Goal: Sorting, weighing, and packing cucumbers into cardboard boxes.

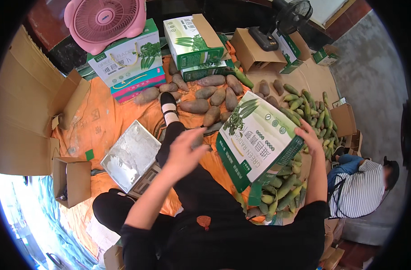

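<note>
A white and green cardboard box (259, 139), printed with green radishes, stands tilted before me, over my right thigh. My right hand (310, 137) grips its upper right edge, fingers on the near side. To the left of the box, my left hand (185, 153) hovers over my leg, slightly blurred, with thumb and fingers apart. A greyish patch shows between them; whether it lies behind the hand is unclear. A pile of green radishes (284, 186) lies partly hidden beneath and behind the box. Large brownish tubers (194, 106) lie scattered beyond my foot.
A metal-topped box (131, 155) stands left of my leg on an orange sheet (97, 121). A pink fan (105, 18) sits on cartons (129, 58) at the back left. Another carton (192, 40) and a black fan (295, 15) are behind. A person (358, 186) sits right.
</note>
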The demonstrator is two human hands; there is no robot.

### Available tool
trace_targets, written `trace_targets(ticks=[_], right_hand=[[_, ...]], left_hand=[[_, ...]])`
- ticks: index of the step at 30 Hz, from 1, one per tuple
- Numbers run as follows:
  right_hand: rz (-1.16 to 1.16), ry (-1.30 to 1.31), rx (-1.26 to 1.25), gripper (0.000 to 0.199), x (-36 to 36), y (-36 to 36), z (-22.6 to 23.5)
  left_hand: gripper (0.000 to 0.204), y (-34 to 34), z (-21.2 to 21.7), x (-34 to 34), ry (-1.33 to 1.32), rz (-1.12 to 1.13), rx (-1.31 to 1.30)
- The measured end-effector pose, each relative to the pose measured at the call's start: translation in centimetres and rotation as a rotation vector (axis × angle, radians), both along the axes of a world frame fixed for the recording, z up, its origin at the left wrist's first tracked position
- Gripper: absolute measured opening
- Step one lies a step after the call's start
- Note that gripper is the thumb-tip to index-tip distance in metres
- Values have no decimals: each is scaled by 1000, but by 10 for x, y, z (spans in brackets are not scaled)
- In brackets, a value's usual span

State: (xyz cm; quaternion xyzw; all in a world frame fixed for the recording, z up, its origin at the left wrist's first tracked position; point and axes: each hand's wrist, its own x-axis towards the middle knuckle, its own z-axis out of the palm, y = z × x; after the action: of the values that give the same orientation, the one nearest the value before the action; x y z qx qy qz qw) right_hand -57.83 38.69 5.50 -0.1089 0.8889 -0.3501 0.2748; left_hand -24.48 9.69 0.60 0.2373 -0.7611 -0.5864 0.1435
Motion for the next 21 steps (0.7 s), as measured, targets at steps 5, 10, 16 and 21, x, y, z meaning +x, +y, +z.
trace_targets(ticks=[5, 10, 16, 21], right_hand=[[114, 77, -229, 77, 46, -4, 1], [-295, -574, -558, 41, 43, -10, -89], [-116, -654, -473, 32, 91, -51, -145], [33, -453, -439, 38, 121, -84, -67]], left_hand=[[59, 74, -39, -61, -21, -69, 436], [70, 86, -54, -73, 123, 89, 958], [62, 86, -56, -58, -77, 196, 944], [53, 75, 1, -15, 43, 265, 1007]])
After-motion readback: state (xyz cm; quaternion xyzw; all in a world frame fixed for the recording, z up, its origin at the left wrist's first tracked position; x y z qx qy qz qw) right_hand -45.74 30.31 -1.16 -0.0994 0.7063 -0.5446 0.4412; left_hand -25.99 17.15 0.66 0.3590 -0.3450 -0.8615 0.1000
